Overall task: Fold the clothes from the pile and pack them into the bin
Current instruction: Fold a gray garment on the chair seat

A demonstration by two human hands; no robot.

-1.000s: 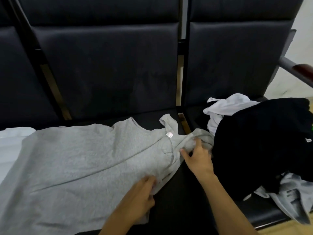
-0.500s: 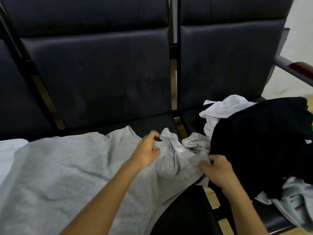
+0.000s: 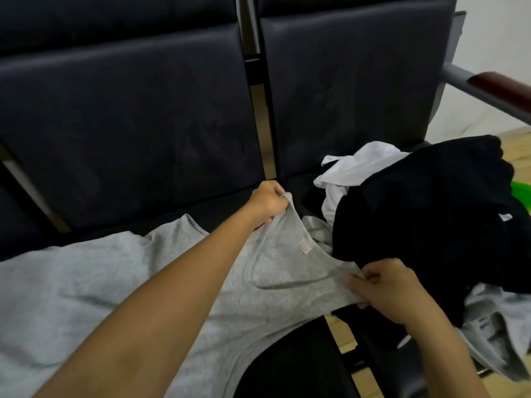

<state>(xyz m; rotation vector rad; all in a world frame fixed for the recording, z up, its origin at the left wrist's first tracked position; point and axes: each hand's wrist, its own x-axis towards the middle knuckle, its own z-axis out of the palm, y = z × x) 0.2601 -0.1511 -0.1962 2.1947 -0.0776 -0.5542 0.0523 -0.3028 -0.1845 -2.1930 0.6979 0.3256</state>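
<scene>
Grey tank top [image 3: 287, 271] spread on the seat at 7 o'clock of the clothes pile [image 3: 425, 214]; left hand [image 3: 268, 201] and right hand [image 3: 385, 291] fingers clamped on its shoulder straps, seemingly tensioning it flat for folding.

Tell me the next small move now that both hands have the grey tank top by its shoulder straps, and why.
Probably draw the two straps apart and smooth the top flat. The left hand pinches the far strap and the right hand the near one, yet the grey tank top is wrinkled around the neckline and its right edge lies against the black garment in the pile.
</scene>
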